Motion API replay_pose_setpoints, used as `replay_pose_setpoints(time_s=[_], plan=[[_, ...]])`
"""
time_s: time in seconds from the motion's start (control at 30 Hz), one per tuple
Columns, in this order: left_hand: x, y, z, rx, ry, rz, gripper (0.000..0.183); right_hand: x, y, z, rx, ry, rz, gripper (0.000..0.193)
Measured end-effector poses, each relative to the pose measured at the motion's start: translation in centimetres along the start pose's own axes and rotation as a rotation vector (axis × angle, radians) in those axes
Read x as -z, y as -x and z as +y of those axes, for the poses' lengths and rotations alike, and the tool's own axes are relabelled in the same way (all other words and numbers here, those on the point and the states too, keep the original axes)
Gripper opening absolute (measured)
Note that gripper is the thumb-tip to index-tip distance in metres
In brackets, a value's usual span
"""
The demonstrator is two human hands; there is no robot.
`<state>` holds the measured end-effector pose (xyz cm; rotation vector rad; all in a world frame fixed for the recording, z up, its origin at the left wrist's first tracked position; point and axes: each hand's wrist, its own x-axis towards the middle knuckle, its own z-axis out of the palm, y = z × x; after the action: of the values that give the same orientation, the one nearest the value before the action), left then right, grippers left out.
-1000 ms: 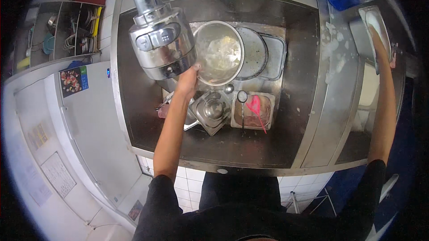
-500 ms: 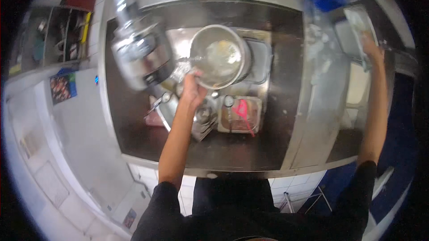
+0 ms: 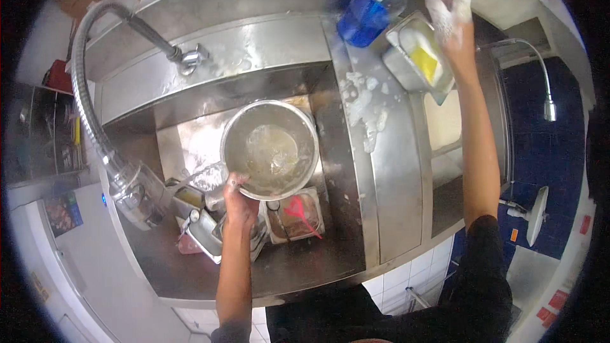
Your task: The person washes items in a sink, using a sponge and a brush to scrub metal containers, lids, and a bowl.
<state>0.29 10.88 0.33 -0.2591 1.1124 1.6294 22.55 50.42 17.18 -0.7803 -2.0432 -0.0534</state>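
The left hand (image 3: pixel 241 202) grips the near-left rim of a round metal pot (image 3: pixel 304 146), thumb over the edge, the rest of its hold hidden beneath; the pot is at the middle of a stainless-steel sink (image 3: pixel 318 267), its mouth facing up, and whether it touches the sink floor cannot be told. The right hand (image 3: pixel 452 12), coated in white foam, is at the far right with its fingers loosely bent and the thumb apart from them, gripping nothing that can be seen. It is just beyond a rectangular metal container (image 3: pixel 399 71) in which a yellow sponge (image 3: pixel 424 62) lies among suds. Left of that container stands a clear pump bottle (image 3: pixel 367 20) with blue liquid, its white nozzle near the right hand. Foam patches (image 3: pixel 365 104) dot the steel ledge right of the sink. On the near side of the pot, a shallow rectangular pan (image 3: pixel 318 214) holds a pink utensil (image 3: pixel 297 208) with a thin handle, and more metal pans (image 3: pixel 204 232) lie to the left, partly behind the left hand. A chrome spray head (image 3: pixel 140 198) hangs from a flexible hose (image 3: pixel 81 82) at the left.
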Motion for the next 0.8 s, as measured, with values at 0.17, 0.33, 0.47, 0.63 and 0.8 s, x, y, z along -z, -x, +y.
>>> replay_pose_setpoints(time_s=[0.17, 0.33, 0.47, 0.63, 0.8], plan=[[-5.5, 0.3, 2.0, 0.009, -0.073, -0.044, 0.053, 0.0, -5.5, -5.2, -0.212, -0.410, -0.396, 0.069], [-8.6, -1.7, 1.2, -0.216, -0.189, -0.188, 0.063, -0.1, -6.4, -7.0, -0.070, -0.095, -0.510, 0.038], [-10.9, -2.4, 0.5, -0.239, -0.230, -0.272, 0.076, -1.2, -6.2, -5.1, 0.337, 0.041, -0.355, 0.029], [-15.2, -0.4, 2.2, -0.144, -0.236, -0.230, 0.063, -1.1, -8.3, -6.3, -0.339, -0.202, -0.687, 0.032], [-18.2, 0.5, 1.8, -0.132, -0.316, -0.279, 0.079, -1.5, -10.2, -4.3, -0.552, -0.315, -0.955, 0.038]])
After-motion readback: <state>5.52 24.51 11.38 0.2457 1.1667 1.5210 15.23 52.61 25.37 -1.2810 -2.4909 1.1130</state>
